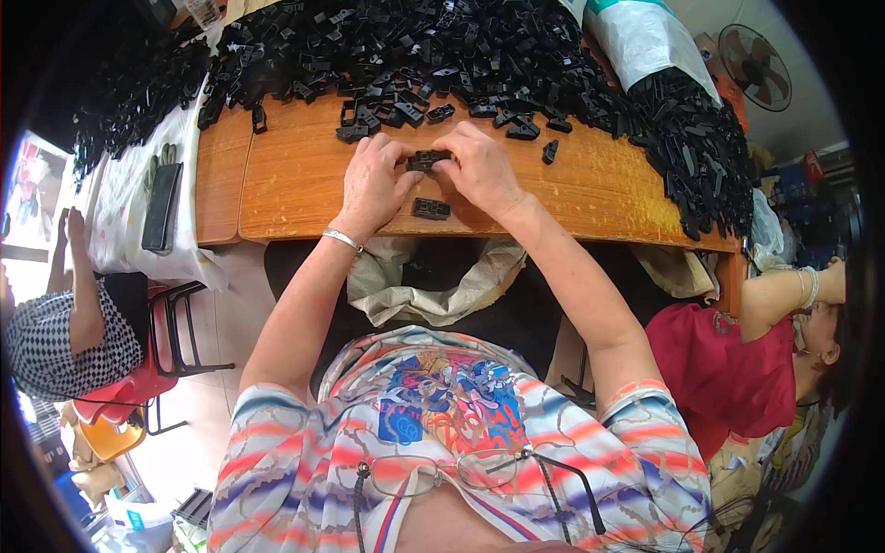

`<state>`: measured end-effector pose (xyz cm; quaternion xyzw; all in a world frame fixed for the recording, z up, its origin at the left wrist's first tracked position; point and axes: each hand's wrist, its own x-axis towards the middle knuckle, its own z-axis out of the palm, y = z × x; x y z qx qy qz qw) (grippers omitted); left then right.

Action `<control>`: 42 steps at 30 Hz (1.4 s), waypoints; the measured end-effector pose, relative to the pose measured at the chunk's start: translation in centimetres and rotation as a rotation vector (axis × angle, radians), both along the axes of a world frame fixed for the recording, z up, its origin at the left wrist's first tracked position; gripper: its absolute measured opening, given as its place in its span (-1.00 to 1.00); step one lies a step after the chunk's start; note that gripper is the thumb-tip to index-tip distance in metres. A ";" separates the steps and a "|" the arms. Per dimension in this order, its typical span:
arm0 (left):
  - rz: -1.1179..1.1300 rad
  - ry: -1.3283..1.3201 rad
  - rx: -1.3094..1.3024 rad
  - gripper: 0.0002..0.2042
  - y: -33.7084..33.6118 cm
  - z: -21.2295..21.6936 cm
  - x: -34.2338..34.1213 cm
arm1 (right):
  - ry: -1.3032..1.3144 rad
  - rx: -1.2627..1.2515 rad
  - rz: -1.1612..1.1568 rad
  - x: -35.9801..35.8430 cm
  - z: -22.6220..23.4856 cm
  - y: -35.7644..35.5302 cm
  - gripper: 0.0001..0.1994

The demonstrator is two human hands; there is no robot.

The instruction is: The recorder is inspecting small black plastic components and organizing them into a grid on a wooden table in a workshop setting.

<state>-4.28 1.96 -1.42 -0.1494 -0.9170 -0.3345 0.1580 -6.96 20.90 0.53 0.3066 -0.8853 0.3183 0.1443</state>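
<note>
Hands at the wooden table [304,180]: two, left hand [373,184] and right hand [481,170], both the wearer's. Black plastic clip [426,159] pinched between both hands: one. Second black clip [430,208] lying on the table just below the hands: one. Loose pile of black plastic parts [415,46] across the far side of the table: too many to count; a few strays, about a dozen, sit apart near its front edge. White sack [645,37] spilling more black parts: one. Silver bracelet [342,240] on the left wrist: one. Eyeglasses [442,470] hanging at the chest: one pair. Other people in view: two, one at each side. Electric fan [754,66]: one. Red stool [138,382]: one.
</note>
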 end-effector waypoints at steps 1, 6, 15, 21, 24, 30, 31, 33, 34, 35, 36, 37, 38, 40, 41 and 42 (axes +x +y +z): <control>-0.003 -0.005 -0.002 -0.75 0.0 0.0 0.0 | -0.001 0.000 0.003 -0.1 -0.1 -0.2 -0.78; -0.007 -0.013 -0.007 -0.74 -0.1 -0.1 -0.1 | -0.016 0.053 0.016 0.0 -0.1 -0.5 -0.79; -0.018 -0.253 0.063 -0.79 -0.6 1.2 -1.2 | -0.203 0.109 0.032 -0.7 0.4 -0.5 -0.79; -0.063 -0.274 -0.061 -0.78 -0.5 1.6 -0.6 | -0.330 0.038 0.142 -1.3 -0.3 1.1 -0.76; -0.078 -0.285 0.020 -0.76 -1.5 1.9 0.2 | -0.327 0.115 0.162 -2.1 0.7 1.6 -0.79; 0.284 0.188 -0.145 -0.75 -5.3 1.3 -1.9 | -0.130 0.127 -0.186 -5.2 1.4 -1.4 -0.74; 0.248 0.173 -0.178 -0.75 -5.5 1.1 -2.2 | -0.191 0.186 -0.236 -5.6 1.6 -1.9 -0.74; 0.225 0.159 -0.199 -0.74 -5.7 0.4 -2.6 | -0.231 0.263 -0.308 -6.3 0.9 -2.6 -0.72; 0.228 0.158 -0.198 -0.74 -5.7 0.4 -2.3 | -0.230 0.265 -0.305 -6.2 1.1 -2.7 -0.72; 0.225 0.136 -0.166 -0.75 -5.6 0.4 -2.0 | -0.259 0.275 -0.286 -5.9 1.2 -2.7 -0.76; 0.221 0.112 -0.134 -0.75 -5.5 0.4 -1.8 | -0.288 0.285 -0.268 -5.6 1.3 -2.7 -0.78; 0.219 0.109 -0.131 -0.75 -5.0 0.8 -1.5 | -0.291 0.289 -0.270 -5.3 1.2 -2.3 -0.78; 0.211 0.040 -0.107 -0.74 -4.6 1.3 -1.2 | -0.233 0.295 -0.220 -5.0 1.2 -1.6 -0.82; 0.201 -0.029 -0.081 -0.72 -3.7 2.1 -0.7 | -0.174 0.302 -0.171 -4.3 1.1 -0.7 -0.83; 0.192 -0.067 -0.106 -0.70 -3.4 2.4 -0.5 | -0.138 0.321 -0.145 -4.0 1.0 -0.3 -0.80; 0.182 -0.104 -0.132 -0.67 -3.0 2.5 -0.3 | -0.103 0.339 -0.119 -3.5 0.9 0.0 -0.76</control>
